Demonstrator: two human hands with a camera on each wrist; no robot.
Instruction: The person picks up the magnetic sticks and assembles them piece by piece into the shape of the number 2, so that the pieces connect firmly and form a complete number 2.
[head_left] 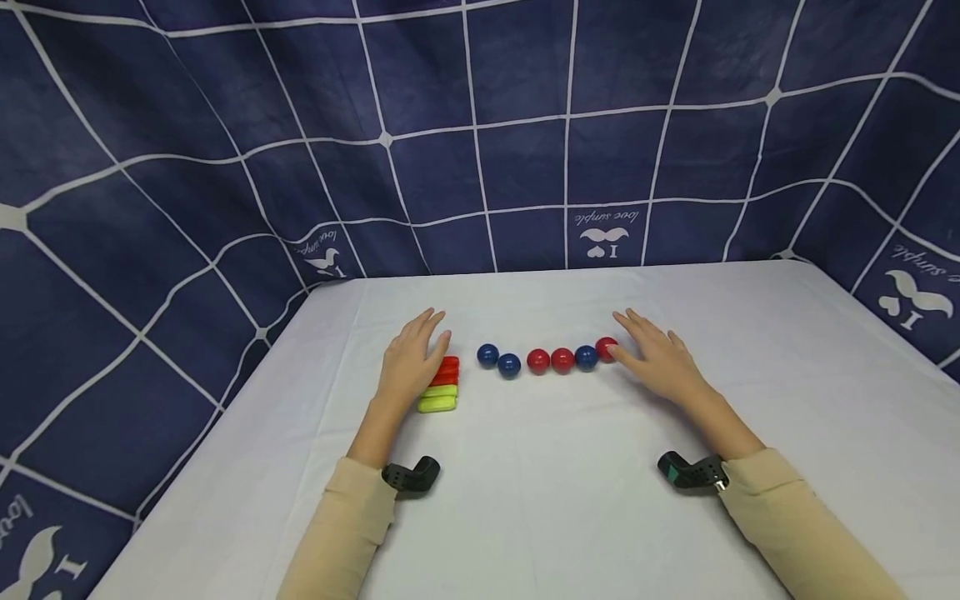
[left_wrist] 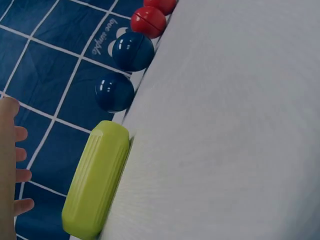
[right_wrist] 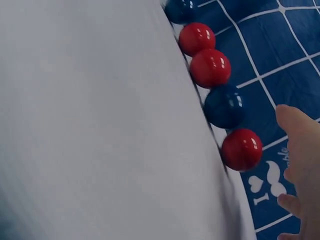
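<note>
My left hand (head_left: 408, 357) has its fingers extended over a small row of sticks, two red sticks (head_left: 448, 371) and two yellow-green sticks (head_left: 438, 404), and covers part of them. In the left wrist view a yellow-green stick (left_wrist: 96, 181) shows ridged sides. To the right lies an uneven line of glossy balls, three blue and three red, from a blue ball (head_left: 487, 356) to a red ball (head_left: 606, 349). My right hand (head_left: 660, 358) is spread beside that last red ball, its thumb overlapping it in the head view. Neither hand holds anything.
All of it lies on a white-covered table (head_left: 555, 492). Dark blue cloth (head_left: 517, 167) with white grid lines hangs behind and along the sides. Each wrist wears a black camera, a left camera (head_left: 412, 475) and a right camera (head_left: 693, 472).
</note>
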